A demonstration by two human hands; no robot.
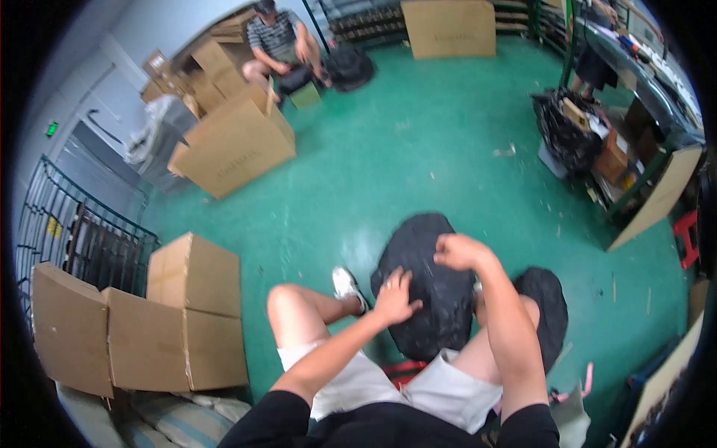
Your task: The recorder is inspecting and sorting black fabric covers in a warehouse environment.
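Observation:
A large, rounded black bundle [429, 328] with a wrinkled surface, like a filled bag or cover, stands between my knees. My left hand [396, 299] rests on its left side with the fingers spread, holding nothing. Over its upper right part is my right hand [459, 252], its fingers curled in toward the black surface. Whether a fold or something small is between those fingers is hidden. Beside my right leg lies a second black bundle [549, 302], partly covered by my knee and forearm.
Cardboard boxes [213, 276] are stacked at my left, near a wire rack [48, 216]. An open carton [239, 149] stands farther off on the green floor [358, 149]. A seated person [280, 45] is beyond it. A black rubbish bag [560, 138] sits by the workbench [642, 82] at right.

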